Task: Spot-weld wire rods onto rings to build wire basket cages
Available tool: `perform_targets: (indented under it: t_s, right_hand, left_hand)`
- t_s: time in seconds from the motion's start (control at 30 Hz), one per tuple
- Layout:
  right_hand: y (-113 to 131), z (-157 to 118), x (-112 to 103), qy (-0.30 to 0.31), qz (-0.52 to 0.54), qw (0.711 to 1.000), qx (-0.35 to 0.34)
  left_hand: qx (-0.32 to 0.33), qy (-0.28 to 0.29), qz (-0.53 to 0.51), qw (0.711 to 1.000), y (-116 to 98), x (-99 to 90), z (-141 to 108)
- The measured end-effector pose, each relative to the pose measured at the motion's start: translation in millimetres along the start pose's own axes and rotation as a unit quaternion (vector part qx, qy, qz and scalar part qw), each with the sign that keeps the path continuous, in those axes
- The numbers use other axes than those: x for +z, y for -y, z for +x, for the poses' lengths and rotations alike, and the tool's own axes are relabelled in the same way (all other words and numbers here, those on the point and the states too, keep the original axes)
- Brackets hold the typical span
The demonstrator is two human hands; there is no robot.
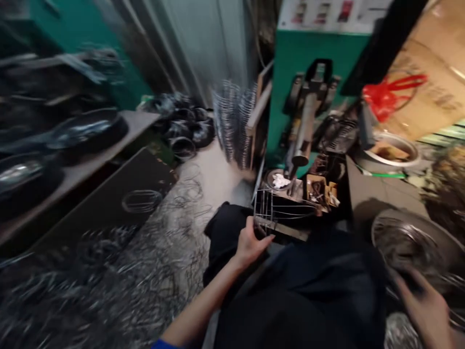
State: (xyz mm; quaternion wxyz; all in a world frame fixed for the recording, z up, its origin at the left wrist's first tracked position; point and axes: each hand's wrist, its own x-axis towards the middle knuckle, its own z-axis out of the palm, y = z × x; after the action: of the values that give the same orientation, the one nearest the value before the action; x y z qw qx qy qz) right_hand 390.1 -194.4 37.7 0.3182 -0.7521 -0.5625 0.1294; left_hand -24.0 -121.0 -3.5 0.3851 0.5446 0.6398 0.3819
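Note:
My left hand (252, 245) is at the near edge of the machine's work area, its fingers round the lower end of a thin wire frame (264, 208). At the lower right, my right hand (425, 303) is blurred beside a round metal basin (446, 242) with metal pieces in it; the fingers look spread, but what lies between them is smeared. The green machine (283, 106) stands in front, its metal cylinder arm (305, 131) pointing down towards a small dish (272, 179) of white material.
Wire pieces (156, 276) cover the floor at the left. Stacked wire racks (234, 121) stand beside the machine. Black round parts (183, 145) are heaped behind. A pot (395, 152) and red bag (383, 102) are at the right, a bench (134, 123) at the left.

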Motion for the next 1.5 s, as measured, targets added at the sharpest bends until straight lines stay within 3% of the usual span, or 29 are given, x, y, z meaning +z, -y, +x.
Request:
perform_targets:
  t_s: [0.1,0.2,0.3,0.4,0.5,0.7,0.87,1.5]
  right_hand:
    - [51,32,25,0.043,0.055,0.993,-0.094]
    - [119,70,62,0.099,0.080,0.957,-0.259]
    - [156,91,99,0.127,0.049,0.926,-0.353]
    - [157,100,126,0.149,0.010,0.916,-0.373]
    - [150,104,138,0.170,-0.006,0.911,-0.375]
    - [154,111,142,0.181,-0.024,0.904,-0.387]
    - [159,112,150,0.140,-0.066,0.904,-0.398]
    - [182,136,158,0.096,0.036,0.906,-0.411]
  left_hand:
    - [0.019,-0.005,0.035,0.999,0,8.1,1]
    - [0.026,-0.014,0.059,0.998,-3,12.6,-2]
    - [0.017,-0.015,0.066,0.998,-2,14.8,-4]
    - [0.016,-0.017,0.069,0.997,2,14.9,-2]
    - [0.017,-0.019,0.066,0.997,6,13.4,3]
    - [0.005,-0.011,0.040,0.999,8,12.5,16]
    - [0.006,-0.018,0.023,1.000,4,12.7,24]
    - [0.055,-0.074,-0.004,0.996,8,9.5,50]
